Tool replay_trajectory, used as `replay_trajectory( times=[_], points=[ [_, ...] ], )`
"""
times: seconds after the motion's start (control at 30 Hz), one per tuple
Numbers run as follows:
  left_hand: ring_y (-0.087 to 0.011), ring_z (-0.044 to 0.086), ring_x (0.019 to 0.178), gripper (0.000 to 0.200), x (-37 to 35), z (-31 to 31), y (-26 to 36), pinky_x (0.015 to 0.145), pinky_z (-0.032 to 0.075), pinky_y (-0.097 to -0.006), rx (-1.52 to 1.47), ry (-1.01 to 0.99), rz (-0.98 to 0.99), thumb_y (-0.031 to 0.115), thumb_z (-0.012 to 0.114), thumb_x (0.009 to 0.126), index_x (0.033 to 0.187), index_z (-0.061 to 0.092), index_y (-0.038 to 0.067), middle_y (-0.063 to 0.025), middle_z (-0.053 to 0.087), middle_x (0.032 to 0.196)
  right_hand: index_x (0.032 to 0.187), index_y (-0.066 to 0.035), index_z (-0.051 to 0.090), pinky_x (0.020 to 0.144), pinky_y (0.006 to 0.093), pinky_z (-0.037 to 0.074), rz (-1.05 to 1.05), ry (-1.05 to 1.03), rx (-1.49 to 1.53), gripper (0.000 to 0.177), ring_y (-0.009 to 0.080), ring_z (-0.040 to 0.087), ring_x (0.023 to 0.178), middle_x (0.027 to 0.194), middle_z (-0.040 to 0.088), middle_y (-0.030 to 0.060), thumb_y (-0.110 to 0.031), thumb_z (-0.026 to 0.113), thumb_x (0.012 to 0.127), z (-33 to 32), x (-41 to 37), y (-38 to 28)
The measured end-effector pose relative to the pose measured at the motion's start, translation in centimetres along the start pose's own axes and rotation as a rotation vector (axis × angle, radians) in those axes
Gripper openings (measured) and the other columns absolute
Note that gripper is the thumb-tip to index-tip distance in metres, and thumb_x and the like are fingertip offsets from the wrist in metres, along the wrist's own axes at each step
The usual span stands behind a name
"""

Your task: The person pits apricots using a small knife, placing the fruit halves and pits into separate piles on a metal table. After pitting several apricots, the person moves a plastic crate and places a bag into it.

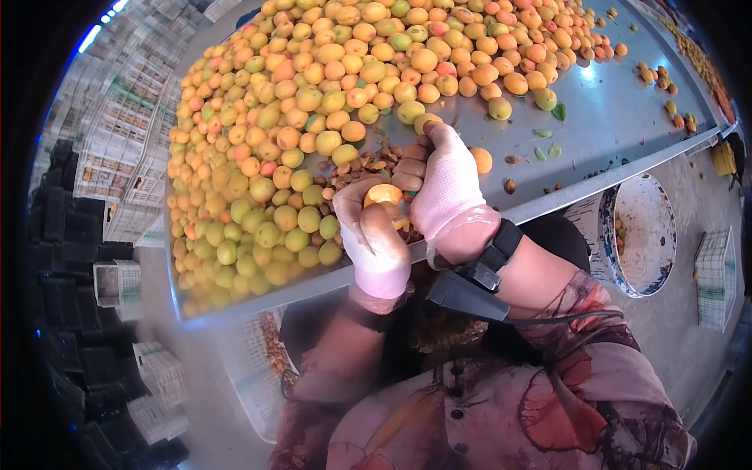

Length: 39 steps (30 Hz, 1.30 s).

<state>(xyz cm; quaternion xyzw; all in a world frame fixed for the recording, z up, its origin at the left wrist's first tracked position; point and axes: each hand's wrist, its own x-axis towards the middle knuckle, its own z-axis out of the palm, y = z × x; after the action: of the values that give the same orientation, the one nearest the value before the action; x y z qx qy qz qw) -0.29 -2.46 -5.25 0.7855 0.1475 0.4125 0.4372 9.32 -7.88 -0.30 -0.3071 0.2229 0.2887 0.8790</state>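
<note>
My left hand (374, 239), in a pale glove with bare fingertips, is closed around an opened apricot (382, 195) above the tray's near edge. Close beside it, my right hand (446, 180) wears a similar glove. Its fingers are curled, and what they hold, if anything, is hidden. The uppermost finger of that hand touches a whole apricot (427, 122) at the edge of the heap. Brown apricot pits (362, 168) lie on the metal just beyond my left hand. Another whole apricot (480, 160) rests to the right of my right hand.
A large heap of apricots (313, 94) covers much of the metal tray (580, 145). Loose leaves (542, 133) lie on its right side. A white bucket (644, 235) stands at right, a white crate (249, 368) below the tray. Stacked crates (125, 133) line the left.
</note>
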Motion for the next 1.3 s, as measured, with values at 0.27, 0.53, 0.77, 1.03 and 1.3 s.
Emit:
replay_trajectory(
  times=[0.27, 0.53, 0.77, 1.03, 1.3],
  points=[
    [-0.0235, 0.056, 0.094, 0.047, 0.6, 0.3, 0.5, 0.088, 0.044, -0.037, -0.109, 0.01, 0.214, 0.043, 0.033, 0.104, 0.104, 0.049, -0.002, -0.0155, 0.057, 0.104, 0.079, -0.013, 0.043, 0.04, 0.0276, 0.022, 0.142, -0.076, 0.209, 0.022, 0.0116, 0.029, 0.045, 0.064, 0.036, -0.0003, -0.027, 0.052, 0.093, -0.5, 0.5, -0.7],
    [-0.0089, 0.035, 0.048, 0.068, 2.3, -1.8, 2.6, 0.046, 0.029, -0.0234, -0.663, -0.065, -0.573, 0.07, 0.031, 0.095, 0.094, 0.052, 0.005, -0.0002, 0.043, 0.067, 0.086, -0.002, 0.058, 0.053, 0.0247, 0.043, -0.289, -0.565, -0.607, 0.019, 0.0079, 0.053, 0.06, 0.073, 0.061, 0.0022, -0.021, 0.062, 0.089, -0.2, -1.1, -2.9],
    [-0.0026, 0.046, 0.057, 0.067, 2.2, -3.4, 1.4, 0.047, 0.035, -0.017, -0.817, -0.188, -0.764, 0.067, 0.029, 0.097, 0.111, 0.055, 0.008, 0.0046, 0.056, 0.078, 0.105, 0.003, 0.064, 0.072, 0.0256, 0.051, -0.368, -0.902, -1.398, 0.024, 0.0059, 0.06, 0.081, 0.083, 0.069, 0.0048, -0.011, 0.07, 0.086, -0.8, -2.1, -2.2],
    [-0.0085, 0.048, 0.051, 0.072, 2.0, -1.9, 2.0, 0.042, 0.035, -0.0217, -0.577, -0.126, -0.62, 0.072, 0.03, 0.094, 0.109, 0.053, 0.005, -0.0004, 0.057, 0.077, 0.1, 0.002, 0.067, 0.067, 0.0291, 0.05, -0.222, -0.647, -0.971, 0.024, 0.0139, 0.061, 0.071, 0.079, 0.068, 0.0074, -0.019, 0.064, 0.09, -0.7, -2.4, -2.0],
    [-0.0098, 0.034, 0.043, 0.078, 2.6, -3.6, 2.3, 0.042, 0.026, -0.0228, -0.667, -0.233, -0.756, 0.074, 0.023, 0.094, 0.086, 0.054, 0.002, -0.0027, 0.048, 0.062, 0.097, 0.001, 0.067, 0.067, 0.0261, 0.047, -0.281, -0.469, -1.046, 0.021, 0.0088, 0.057, 0.072, 0.078, 0.065, 0.0015, -0.018, 0.061, 0.092, -1.8, -1.4, -4.4]
  ],
)
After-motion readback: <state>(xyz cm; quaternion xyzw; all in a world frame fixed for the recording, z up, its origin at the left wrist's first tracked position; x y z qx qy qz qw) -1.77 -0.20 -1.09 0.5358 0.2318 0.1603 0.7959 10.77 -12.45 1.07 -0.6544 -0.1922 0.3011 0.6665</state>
